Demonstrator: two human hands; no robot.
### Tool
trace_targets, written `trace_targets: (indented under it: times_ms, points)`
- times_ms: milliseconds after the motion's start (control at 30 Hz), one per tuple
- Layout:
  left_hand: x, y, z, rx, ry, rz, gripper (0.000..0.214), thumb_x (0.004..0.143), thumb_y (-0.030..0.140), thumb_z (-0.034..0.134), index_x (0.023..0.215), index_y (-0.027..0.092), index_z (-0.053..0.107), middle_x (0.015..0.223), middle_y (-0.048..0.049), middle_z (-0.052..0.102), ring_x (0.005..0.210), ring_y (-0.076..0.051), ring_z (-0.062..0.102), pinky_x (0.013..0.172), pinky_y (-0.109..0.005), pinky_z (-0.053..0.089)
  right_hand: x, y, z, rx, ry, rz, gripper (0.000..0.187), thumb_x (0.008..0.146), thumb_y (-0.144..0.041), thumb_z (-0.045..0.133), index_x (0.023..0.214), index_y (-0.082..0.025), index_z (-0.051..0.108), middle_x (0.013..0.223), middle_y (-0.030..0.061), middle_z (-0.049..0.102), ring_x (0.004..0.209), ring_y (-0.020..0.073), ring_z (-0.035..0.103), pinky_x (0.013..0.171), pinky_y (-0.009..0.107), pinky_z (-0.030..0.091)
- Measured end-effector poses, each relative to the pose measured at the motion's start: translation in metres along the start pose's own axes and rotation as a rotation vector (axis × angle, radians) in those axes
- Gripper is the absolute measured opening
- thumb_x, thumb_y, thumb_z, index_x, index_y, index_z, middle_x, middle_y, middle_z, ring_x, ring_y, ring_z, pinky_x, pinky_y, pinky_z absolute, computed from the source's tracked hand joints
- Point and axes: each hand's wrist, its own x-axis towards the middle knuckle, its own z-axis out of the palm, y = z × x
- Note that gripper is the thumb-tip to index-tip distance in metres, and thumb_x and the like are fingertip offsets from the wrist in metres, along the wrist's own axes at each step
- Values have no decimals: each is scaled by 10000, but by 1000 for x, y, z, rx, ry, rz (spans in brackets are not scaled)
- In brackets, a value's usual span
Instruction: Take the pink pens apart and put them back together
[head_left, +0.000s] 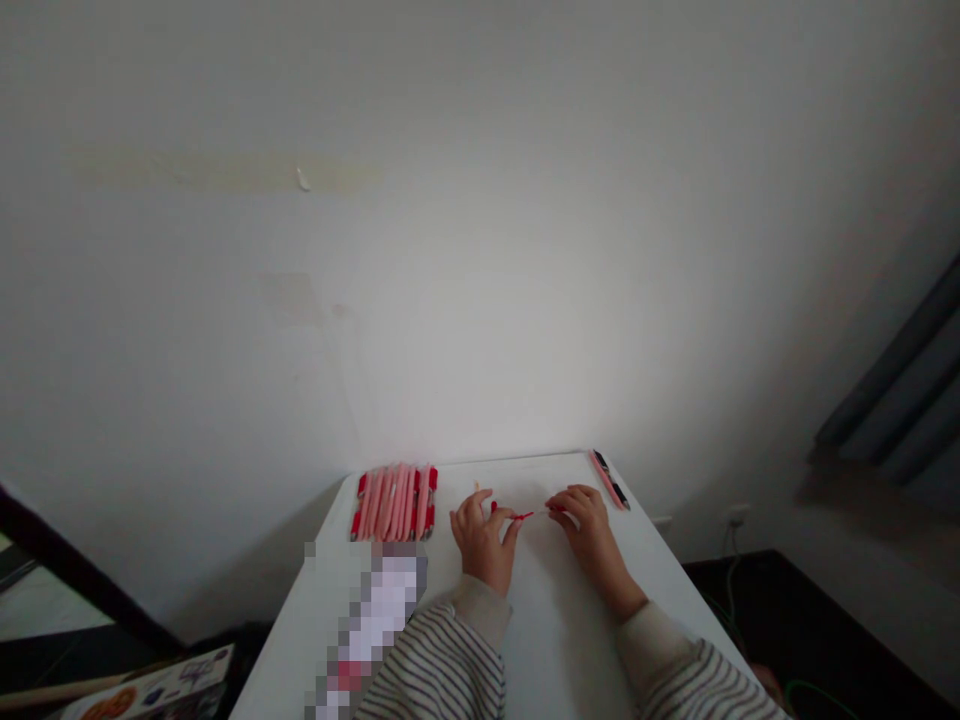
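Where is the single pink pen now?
In the head view, the single pink pen lies at the table's far right corner, just beyond the right hand, apart from the row of pens at far left.

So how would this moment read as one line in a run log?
left hand: pinching thin red piece | right hand: holding its other end | pink pens: row on white table, left of hands

The pens [394, 503] are pink with red ends, the thin piece [524, 516] red, the table [559, 630] white, the sleeves [442, 672] dark-striped cream.
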Motion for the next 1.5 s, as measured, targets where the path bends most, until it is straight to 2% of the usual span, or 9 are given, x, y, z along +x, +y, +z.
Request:
trace_targets:
  times_ms: [600,867,1200,1500]
  points:
    - [-1,1,3,-2,-21,27,78,731,294,686,792,326,722,1152,-32,557,1148,-256,448,1036,-562,262,-1,-8,1,-60,-55,-48,117,836,-257,598,913,-279,683,935,40,676,1044,252,501,914,445,414]
    - [0,1,4,-31,-36,37,62,729,297,690,778,315,723,1149,-32,564,1148,-247,447,1033,-530,273,-1,-13,1,-58,-72,-62,113,834,-261,604,910,-290,683,934,33,678,1029,244,512,900,432,419]
    - [0,1,4,-17,-54,18,65,712,300,709,772,321,722,1144,-26,573,1143,-248,455,1035,-543,273,-1,-13,1,12,-115,-45,117,847,-298,593,914,-282,688,916,39,682,1004,252,518,898,449,419]
    - [1,2,2,-5,-50,-14,87,720,309,703,804,325,717,1141,-30,577,1148,-253,460,1043,-554,261,-1,-9,3,84,-85,-20,171,853,-311,589,981,-289,700,911,52,682,974,244,518,866,442,439]
